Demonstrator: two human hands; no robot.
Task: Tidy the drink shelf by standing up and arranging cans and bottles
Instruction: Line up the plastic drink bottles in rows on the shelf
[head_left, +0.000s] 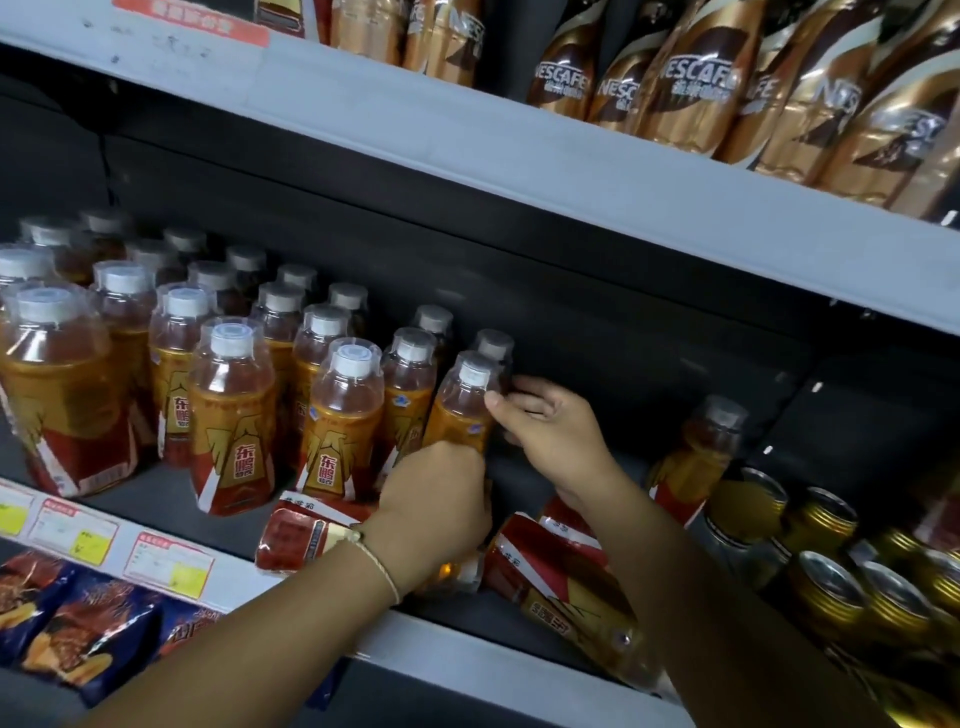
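Observation:
Several orange drink bottles with white caps stand in rows on the middle shelf (156, 499). Both hands hold one upright bottle (462, 410) at the right end of the rows. My left hand (436, 499) grips its lower body. My right hand (545, 426) grips its shoulder from the right. Two more bottles lie on their sides at the shelf front: one (306, 535) under my left wrist, another (566, 577) under my right forearm. A lone bottle (696, 457) stands further right.
Gold cans (826, 577) crowd the shelf's right end, some tilted. Brown Nescafe bottles (691, 78) fill the upper shelf. Blue snack bags (78, 623) sit below left. Price tags (166, 561) line the shelf edge. Dark bare shelf floor (524, 467) lies between my hands and the lone bottle.

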